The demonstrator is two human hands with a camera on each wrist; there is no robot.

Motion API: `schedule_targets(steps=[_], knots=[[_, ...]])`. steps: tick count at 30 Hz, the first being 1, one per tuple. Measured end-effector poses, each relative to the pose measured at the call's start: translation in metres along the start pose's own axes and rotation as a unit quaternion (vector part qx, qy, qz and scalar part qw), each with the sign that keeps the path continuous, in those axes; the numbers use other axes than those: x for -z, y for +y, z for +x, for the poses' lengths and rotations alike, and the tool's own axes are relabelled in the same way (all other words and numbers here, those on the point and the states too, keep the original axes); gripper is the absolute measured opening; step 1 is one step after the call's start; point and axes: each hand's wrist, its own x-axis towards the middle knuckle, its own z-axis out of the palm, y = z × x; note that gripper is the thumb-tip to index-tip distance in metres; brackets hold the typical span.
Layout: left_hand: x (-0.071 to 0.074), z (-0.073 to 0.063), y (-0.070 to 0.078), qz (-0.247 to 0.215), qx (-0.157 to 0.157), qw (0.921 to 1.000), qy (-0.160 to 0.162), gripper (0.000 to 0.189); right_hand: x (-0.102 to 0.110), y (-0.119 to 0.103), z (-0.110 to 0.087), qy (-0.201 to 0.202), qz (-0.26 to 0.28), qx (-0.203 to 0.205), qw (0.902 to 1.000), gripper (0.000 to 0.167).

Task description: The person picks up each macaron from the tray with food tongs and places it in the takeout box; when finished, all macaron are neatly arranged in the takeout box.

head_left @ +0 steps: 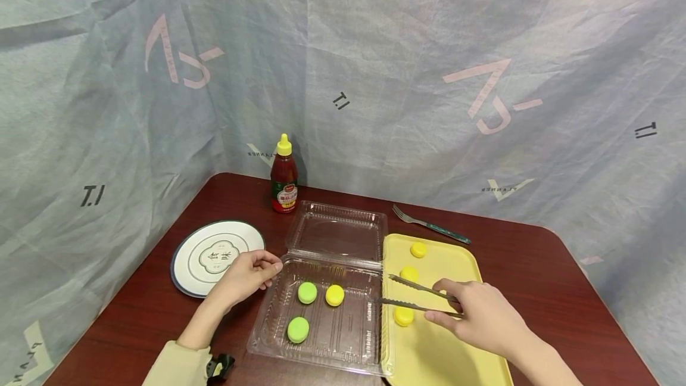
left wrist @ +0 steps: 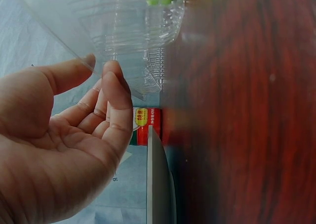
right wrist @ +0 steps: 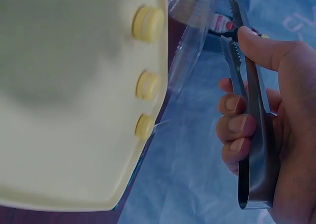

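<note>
At the left back corner of a clear plastic clamshell box [head_left: 348,338], my left hand [head_left: 249,276] pinches the rim between thumb and fingers. Inside the open box lie two green macarons [head_left: 298,329] and one yellow macaron [head_left: 334,295]. My right hand [head_left: 482,314] grips metal tongs [right wrist: 261,155], whose toothed tips are spread apart with nothing between them. In the head view, the tongs reach leftward over the yellow tray [head_left: 445,261] to the box's right edge. Three yellow macarons [head_left: 418,249] sit along the tray's left side.
A white plate [head_left: 193,255] with a dark rim lies left of the box. Behind the box stands a ketchup bottle [head_left: 284,183] with a yellow cap. A fork [head_left: 429,225] rests beyond the tray. Grey cloth [head_left: 375,106] hangs behind the dark red table [head_left: 541,279].
</note>
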Motion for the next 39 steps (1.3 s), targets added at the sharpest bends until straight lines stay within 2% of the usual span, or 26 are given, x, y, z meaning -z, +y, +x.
schedule_targets(steps=[4, 12, 24, 39], knots=[[0.000, 0.000, 0.000, -0.001, 0.001, 1.0000, 0.000, 0.016, 0.001, 0.009, -0.008, 0.007, -0.001, -0.011, 0.9999, 0.028], [0.000, 0.001, 0.000, -0.003, 0.002, 1.0000, -0.001, 0.016, -0.004, 0.021, -0.019, 0.017, -0.006, -0.009, 0.9998, 0.026], [0.000, 0.000, 0.000, -0.001, 0.005, 1.0000, 0.001, 0.016, -0.011, 0.031, -0.023, -0.008, -0.005, 0.003, 1.0000, 0.024], [0.000, 0.000, 0.001, -0.002, 0.004, 1.0000, 0.002, 0.016, -0.014, 0.031, -0.020, -0.042, -0.024, 0.001, 0.9988, 0.026]])
